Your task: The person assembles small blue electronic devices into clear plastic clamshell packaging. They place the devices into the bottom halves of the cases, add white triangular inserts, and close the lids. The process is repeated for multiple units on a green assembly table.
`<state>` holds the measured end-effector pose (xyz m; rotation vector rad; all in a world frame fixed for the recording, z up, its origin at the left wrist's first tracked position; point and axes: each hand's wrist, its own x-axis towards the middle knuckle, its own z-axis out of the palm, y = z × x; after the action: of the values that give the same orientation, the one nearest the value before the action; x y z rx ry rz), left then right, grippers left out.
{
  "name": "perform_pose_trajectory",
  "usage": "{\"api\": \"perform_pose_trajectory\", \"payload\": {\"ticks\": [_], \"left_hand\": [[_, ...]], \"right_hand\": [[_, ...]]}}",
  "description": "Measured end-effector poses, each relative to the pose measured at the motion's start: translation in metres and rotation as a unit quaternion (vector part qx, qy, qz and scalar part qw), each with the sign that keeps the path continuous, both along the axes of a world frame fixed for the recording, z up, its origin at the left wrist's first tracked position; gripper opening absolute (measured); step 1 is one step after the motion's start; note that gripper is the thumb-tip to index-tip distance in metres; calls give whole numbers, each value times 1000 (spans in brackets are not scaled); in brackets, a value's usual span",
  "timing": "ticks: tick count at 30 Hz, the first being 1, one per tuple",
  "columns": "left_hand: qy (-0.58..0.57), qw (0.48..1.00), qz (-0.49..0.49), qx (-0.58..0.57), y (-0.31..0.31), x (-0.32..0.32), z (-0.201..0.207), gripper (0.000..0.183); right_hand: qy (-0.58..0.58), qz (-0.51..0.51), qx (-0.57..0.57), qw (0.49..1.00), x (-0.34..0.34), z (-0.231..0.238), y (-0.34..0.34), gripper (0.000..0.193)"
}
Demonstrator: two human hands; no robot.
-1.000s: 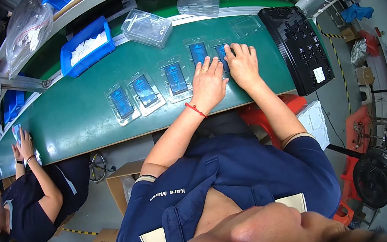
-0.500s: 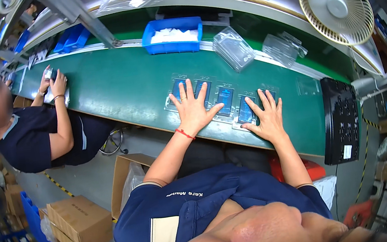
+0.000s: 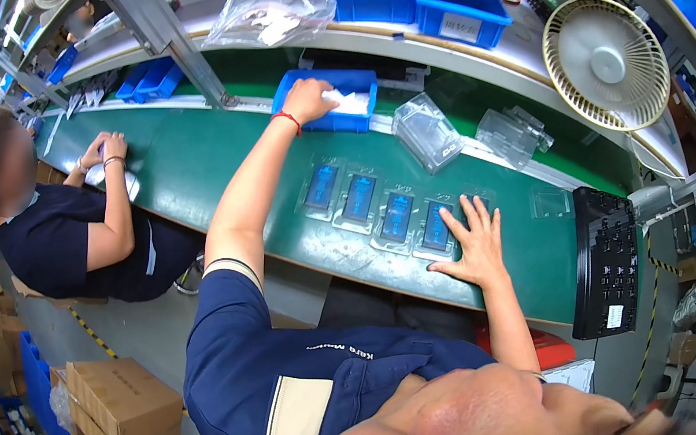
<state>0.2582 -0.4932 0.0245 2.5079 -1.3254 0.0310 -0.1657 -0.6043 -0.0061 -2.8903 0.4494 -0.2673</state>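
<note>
Left hand [image 3: 309,101]: moved off the row since the earlier frame, now over the blue bin [image 3: 357,121] at the bench's back edge; fingers bent, tips hidden, so I cannot tell whether they pinch anything.
Right hand [image 3: 483,257]: at the row's right end; my fingers spread apart, clamped on nothing, index tip at the fourth pack.
Blue-faced packs [image 3: 397,215]: four in plain sight, flat rectangles, glossy, in a slanting row nearer the bench [image 3: 172,166]'s front edge than its back.
Clear trays [image 3: 373,247]: one around each pack; thin moulded plastic, shiny. Another tray edge shows beyond my fingers, contents hidden.
White pieces [image 3: 352,103]: thin, matt, paper-like, heaped loose in the bin.
White-piece risk: several could lift together or spill, caused by gathering with fingertips out of my sight.
Tray risk: light plastic on smooth green could skid out of line, if my right hand presses sideways while I lean left.
Forearm risk: a low return from the back edge could knock the leftmost pack.
Clear boxes [image 3: 427,131]: stacked, rigid, see-through, at the back edge.
Black tray [image 3: 609,270]: moulded, studded, at the bench's right end.
</note>
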Motion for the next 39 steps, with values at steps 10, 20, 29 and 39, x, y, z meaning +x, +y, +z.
{"api": "perform_pose_trajectory", "payload": {"ticks": [10,20,29,39], "left_hand": [[117,979,-98,138,-27,55,-32,26],[310,941,-8,-139,-8,41,-20,20],[427,815,109,-375,20,41,-5,20],[570,702,17,-428,78,-123,-26,19]], "right_hand": [[-34,5,-4,999,-3,-8,-5,84],[-49,6,3,999,-3,-9,-3,83],[-72,13,31,997,-1,-4,-6,86],[-244,20,589,770,146,20,41,33]]}}
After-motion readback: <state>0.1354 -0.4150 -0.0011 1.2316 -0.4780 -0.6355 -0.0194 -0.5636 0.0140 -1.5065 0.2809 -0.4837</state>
